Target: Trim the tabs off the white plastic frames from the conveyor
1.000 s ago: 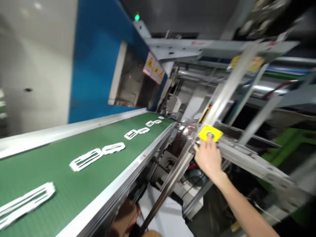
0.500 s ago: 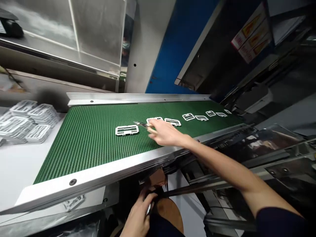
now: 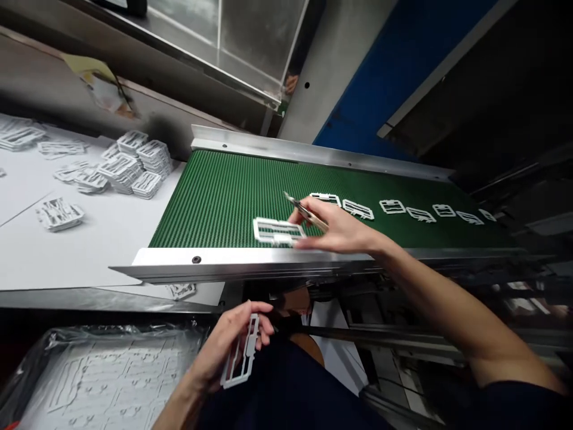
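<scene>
Held a white frame in the left hand; gripped a pointed tool and a second frame in the right hand, over the green belt. Had stacked frames on the bench, with loose frames left uncollected.

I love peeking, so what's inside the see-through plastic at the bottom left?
Inside the clear plastic are flat white parts laid side by side. What lies under that top layer is hidden.

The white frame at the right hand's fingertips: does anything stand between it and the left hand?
Yes, the near metal rail of the green belt runs between this white frame and the left hand.
</scene>
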Action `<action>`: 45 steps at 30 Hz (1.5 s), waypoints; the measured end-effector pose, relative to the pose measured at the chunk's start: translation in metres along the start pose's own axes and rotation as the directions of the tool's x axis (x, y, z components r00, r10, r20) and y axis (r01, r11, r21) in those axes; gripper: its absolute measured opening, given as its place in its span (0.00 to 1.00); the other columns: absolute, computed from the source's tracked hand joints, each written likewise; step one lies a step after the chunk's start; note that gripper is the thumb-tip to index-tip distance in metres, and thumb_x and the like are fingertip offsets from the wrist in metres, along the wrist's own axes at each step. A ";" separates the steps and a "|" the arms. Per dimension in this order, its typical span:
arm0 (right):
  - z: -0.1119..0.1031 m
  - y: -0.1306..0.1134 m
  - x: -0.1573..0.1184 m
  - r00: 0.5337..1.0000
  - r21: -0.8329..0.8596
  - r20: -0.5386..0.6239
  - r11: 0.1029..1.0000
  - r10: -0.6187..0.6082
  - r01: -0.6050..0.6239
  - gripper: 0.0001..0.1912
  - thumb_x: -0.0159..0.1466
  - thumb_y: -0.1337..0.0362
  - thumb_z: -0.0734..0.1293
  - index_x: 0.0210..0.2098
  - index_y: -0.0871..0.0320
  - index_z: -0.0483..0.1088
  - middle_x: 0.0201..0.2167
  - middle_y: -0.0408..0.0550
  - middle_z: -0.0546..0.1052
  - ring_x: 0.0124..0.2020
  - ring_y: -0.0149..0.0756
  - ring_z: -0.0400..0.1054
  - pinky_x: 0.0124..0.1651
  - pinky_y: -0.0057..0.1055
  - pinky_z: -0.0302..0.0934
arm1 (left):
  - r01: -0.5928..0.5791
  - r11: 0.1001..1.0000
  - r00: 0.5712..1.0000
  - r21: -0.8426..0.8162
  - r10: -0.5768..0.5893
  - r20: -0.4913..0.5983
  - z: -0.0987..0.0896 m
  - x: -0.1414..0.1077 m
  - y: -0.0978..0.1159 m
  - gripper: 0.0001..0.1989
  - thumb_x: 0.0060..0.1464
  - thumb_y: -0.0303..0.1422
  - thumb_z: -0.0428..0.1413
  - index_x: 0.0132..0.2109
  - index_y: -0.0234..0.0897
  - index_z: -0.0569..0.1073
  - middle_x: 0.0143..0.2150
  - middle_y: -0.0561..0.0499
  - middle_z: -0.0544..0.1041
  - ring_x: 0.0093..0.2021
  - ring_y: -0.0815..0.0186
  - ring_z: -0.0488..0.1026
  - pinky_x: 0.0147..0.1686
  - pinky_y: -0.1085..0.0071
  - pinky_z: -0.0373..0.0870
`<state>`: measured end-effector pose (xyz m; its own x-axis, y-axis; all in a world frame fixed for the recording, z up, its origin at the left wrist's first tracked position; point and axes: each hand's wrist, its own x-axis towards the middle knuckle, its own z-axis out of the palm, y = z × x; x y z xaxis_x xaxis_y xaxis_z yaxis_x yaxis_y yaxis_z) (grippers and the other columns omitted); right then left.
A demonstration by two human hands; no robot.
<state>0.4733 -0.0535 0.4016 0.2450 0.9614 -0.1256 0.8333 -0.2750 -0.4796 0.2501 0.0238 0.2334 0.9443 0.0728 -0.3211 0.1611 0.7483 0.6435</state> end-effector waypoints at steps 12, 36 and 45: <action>0.077 -0.032 -0.089 0.995 0.145 -0.096 0.989 0.007 0.007 0.15 0.59 0.65 0.67 0.45 0.59 0.63 0.47 0.54 0.71 0.50 0.39 0.64 0.53 0.38 0.59 | 0.032 0.968 0.985 0.249 -0.072 0.155 0.011 0.001 0.021 0.08 0.51 0.35 0.61 0.35 0.34 0.75 0.28 0.50 0.74 0.28 0.69 0.68 0.31 0.75 0.65; 0.171 -0.004 -0.095 0.857 0.846 0.181 0.368 0.482 -0.386 0.16 0.49 0.65 0.73 0.33 0.59 0.64 0.28 0.39 0.69 0.28 0.27 0.65 0.34 0.27 0.63 | 0.018 0.718 0.960 0.695 -0.206 0.189 -0.021 0.055 0.024 0.13 0.46 0.42 0.60 0.36 0.37 0.78 0.31 0.49 0.76 0.31 0.62 0.70 0.29 0.72 0.64; 0.178 0.007 -0.090 0.846 0.877 0.227 0.278 0.482 -0.393 0.18 0.47 0.65 0.75 0.34 0.60 0.65 0.26 0.39 0.69 0.27 0.27 0.65 0.34 0.27 0.64 | 0.017 0.629 0.946 0.777 -0.262 0.192 -0.027 0.065 0.019 0.10 0.47 0.40 0.59 0.33 0.38 0.76 0.29 0.51 0.74 0.30 0.61 0.69 0.28 0.72 0.62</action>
<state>0.3694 -0.1398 0.2550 0.4970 0.6836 -0.5345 -0.2994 -0.4430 -0.8450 0.3069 0.0611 0.2061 0.9058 -0.2542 -0.3390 0.3403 -0.0406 0.9395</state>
